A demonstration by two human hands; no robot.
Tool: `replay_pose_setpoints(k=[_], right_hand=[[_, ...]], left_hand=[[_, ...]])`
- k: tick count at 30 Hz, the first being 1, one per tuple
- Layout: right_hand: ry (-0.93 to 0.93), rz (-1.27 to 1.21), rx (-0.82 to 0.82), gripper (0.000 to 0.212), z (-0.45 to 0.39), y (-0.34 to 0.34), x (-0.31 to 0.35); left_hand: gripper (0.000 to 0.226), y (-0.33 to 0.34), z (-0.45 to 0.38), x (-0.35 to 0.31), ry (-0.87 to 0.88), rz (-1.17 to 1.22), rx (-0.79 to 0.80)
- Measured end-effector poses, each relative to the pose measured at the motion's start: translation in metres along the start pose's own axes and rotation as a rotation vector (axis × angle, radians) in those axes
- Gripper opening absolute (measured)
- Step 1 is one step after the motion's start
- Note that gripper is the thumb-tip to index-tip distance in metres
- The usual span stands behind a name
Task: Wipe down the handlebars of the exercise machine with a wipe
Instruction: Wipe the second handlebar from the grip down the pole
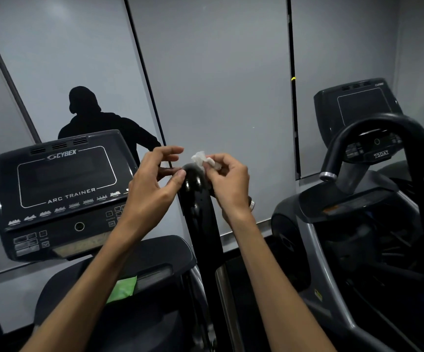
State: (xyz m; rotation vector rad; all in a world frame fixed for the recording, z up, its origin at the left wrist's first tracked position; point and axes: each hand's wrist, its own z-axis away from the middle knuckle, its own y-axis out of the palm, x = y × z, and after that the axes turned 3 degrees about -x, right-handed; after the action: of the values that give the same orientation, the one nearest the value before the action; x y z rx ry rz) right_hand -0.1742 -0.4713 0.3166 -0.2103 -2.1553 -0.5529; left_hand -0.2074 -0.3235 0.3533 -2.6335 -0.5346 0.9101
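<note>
Wipe [204,160] pinched in right hand [227,182] atop handlebar [198,199].

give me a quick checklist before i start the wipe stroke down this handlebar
1. Wipe in the right hand: ok, pinched in the fingers.
2. Wipe against the handlebar top: ok, it touches the tip.
3. Left hand steadying the bar: cannot tell, only the thumb is near it.
4. Wipe spread out for coverage: not ok, bunched small.
5. Bar below free of obstruction: ok.
</note>
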Motion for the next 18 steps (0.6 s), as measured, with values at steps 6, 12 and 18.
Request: replay_pose_setpoints(k=[6, 12, 18], right_hand=[[0.036, -0.241, 0.067, 0.003, 0.024, -0.012, -0.003], [0.118, -0.192, -0.086, 0.014, 0.015, 0.002, -0.013], [0.17, -0.184, -0.105, 0.014, 0.017, 0.002, -0.012]], left_hand=[[0.03, 0.003, 0.0, 0.002, 0.003, 0.019, 0.03], [0.028, 0.006, 0.001, 0.004, -0.002, 0.021, 0.041], [0.026, 0.005, 0.001, 0.006, 0.005, 0.011, 0.047]])
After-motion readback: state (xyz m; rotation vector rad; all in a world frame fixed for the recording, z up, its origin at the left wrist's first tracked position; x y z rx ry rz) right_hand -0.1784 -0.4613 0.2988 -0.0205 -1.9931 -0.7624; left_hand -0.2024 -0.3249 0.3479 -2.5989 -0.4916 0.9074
